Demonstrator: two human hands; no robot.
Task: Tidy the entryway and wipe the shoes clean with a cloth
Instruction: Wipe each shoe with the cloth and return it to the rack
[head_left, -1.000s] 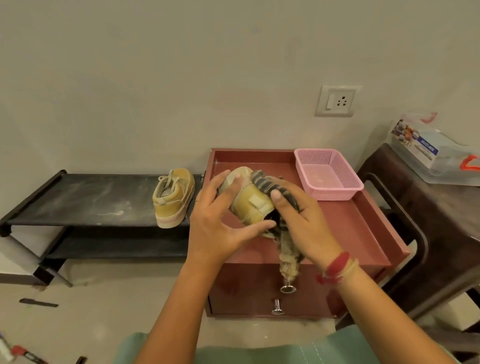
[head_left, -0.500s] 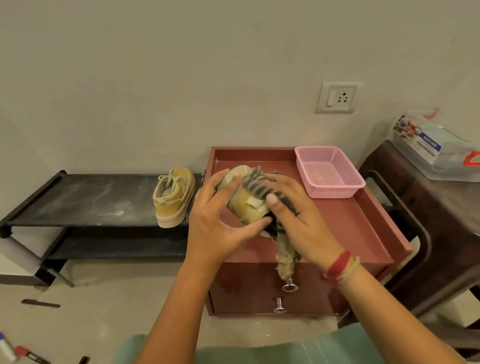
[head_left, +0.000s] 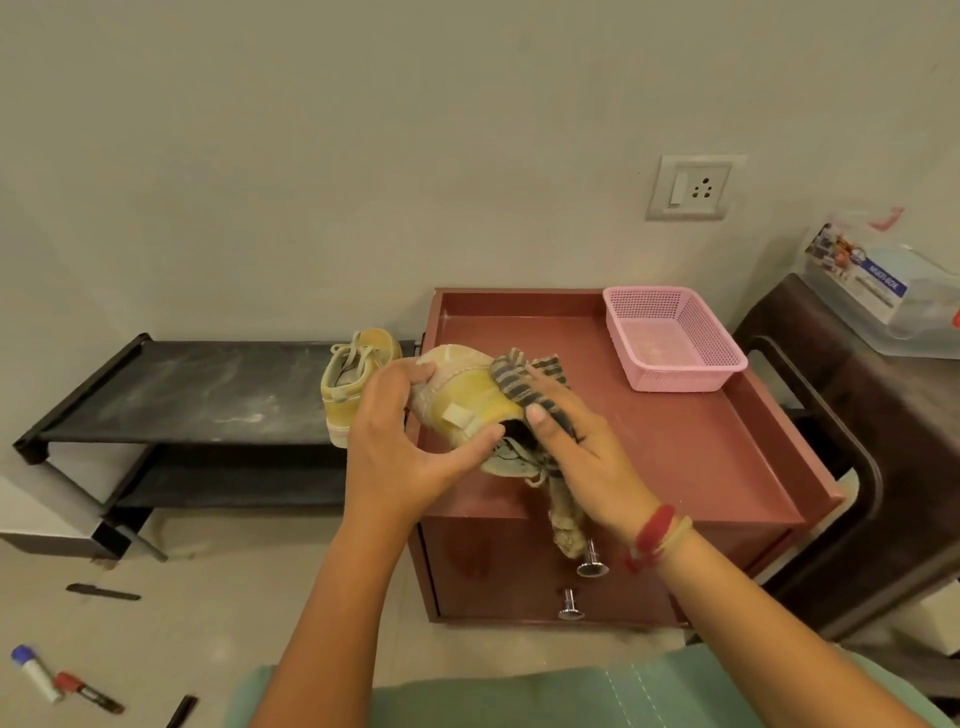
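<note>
- The left hand (head_left: 400, 447) is curled round a yellow low-cut shoe with a pale sole (head_left: 467, 395); the fingers are laid over the toe end and the thumb is hooked under the heel end; the shoe is held up over the front left corner of the cabinet top.
- The right hand (head_left: 582, 457) is closed on a dark-and-pale striped woven cloth (head_left: 524, 379); the cloth is pressed against the right side of the held shoe; a frayed tail of it hangs below the palm, past the cabinet's front edge; a red and yellow thread band (head_left: 657, 535) is worn at the wrist.
- A reddish-brown cabinet with a raised rim round its top (head_left: 701, 452) is set against the wall; a pink perforated plastic basket (head_left: 675, 338) is placed at the back right corner of the top; two metal knobs (head_left: 592, 564) are fitted on the front.
- A low black two-tier shoe rack (head_left: 197, 395) is set to the cabinet's left; its upper shelf is streaked with pale dust; a second yellow lace-up shoe (head_left: 353, 384) is stood at the right end of that shelf, just beside the cabinet.
- A dark brown wooden table (head_left: 909, 415) is seen at the right; a clear plastic box with a printed label (head_left: 883, 291) is kept at its back edge.
- A white switch-and-socket plate (head_left: 693, 187) is mounted on the plain off-white wall (head_left: 363, 156).
- On the beige floor (head_left: 218, 597), in front of the rack, a blue-capped white marker (head_left: 36, 673), a red-capped marker (head_left: 85, 686) and a black pen (head_left: 103, 591) are scattered.
</note>
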